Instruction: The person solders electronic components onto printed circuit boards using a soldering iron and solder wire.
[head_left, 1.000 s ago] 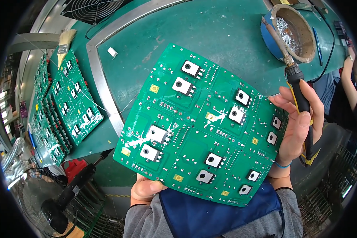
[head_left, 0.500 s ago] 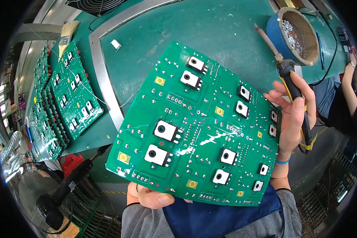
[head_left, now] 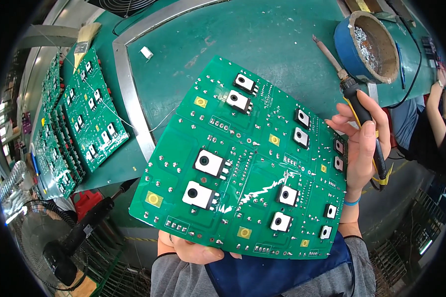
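Note:
A large green circuit board [head_left: 203, 133] fills the middle, tilted, with solder joints, yellow squares and pairs of white-and-black components on its face. My left hand [head_left: 195, 250] grips its lower left edge; the thumb shows at the rim and most fingers are hidden behind the board. At the right, my right hand [head_left: 364, 133] is closed round the dark handle of a soldering iron [head_left: 351, 89]. The iron's tip points up and left, apart from the board. Some fingers of this hand are close to the board's right edge; whether they touch it I cannot tell. A thin solder wire [head_left: 156, 127] runs behind the board.
More circuit boards [head_left: 94, 114] stand in a row at the left, with a brush [head_left: 84, 44] behind them. A blue-sided round pot [head_left: 347, 44] holds silvery scraps. A fan [head_left: 54, 242] is at lower left. Another person's arm [head_left: 436, 111] shows at far right.
The board has tilted slightly and the glare on it has shifted. My right hand and the soldering iron have moved a little to the left.

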Available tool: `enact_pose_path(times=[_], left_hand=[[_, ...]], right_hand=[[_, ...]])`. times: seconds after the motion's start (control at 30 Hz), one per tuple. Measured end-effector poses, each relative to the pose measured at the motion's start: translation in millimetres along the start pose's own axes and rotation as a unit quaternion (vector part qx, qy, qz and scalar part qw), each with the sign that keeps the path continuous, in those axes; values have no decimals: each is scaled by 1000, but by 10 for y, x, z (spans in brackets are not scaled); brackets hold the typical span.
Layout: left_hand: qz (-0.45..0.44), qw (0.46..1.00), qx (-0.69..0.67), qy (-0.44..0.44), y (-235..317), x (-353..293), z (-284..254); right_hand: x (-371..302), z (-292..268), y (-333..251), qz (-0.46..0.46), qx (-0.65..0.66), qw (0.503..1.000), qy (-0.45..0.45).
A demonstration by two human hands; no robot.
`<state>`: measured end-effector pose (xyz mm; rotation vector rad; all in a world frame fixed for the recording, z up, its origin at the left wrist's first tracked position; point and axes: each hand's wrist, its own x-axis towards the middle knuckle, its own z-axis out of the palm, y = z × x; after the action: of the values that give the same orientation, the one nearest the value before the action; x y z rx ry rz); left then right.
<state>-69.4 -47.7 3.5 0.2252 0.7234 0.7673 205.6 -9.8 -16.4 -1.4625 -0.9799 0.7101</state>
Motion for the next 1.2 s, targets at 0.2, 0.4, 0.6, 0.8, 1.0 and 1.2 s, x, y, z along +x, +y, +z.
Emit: enact_pose_path(times=[0.2,0.4,0.6,0.8,1.0,1.2], left_hand=[[7,1000,-5,5,9,-14,-24],[18,1000,-4,12,6,20,-63],[27,999,-4,16,7,65,-76],[35,999,-10,17,5,101,-90],[60,998,-26,10,8,178,-112],[101,993,-57,-22,27,273,-181]], right_hand=[[-26,-3,-37,-3,1,1000,3],[-55,-13,-82,-13,-16,1000,-3],[-91,-21,-156,-7,-3,1000,0],[-110,-52,-198,5,-8,1000,-2],[-186,-98,-291,27,-26,999,12],[-245,-126,-412,49,-49,997,-15]])
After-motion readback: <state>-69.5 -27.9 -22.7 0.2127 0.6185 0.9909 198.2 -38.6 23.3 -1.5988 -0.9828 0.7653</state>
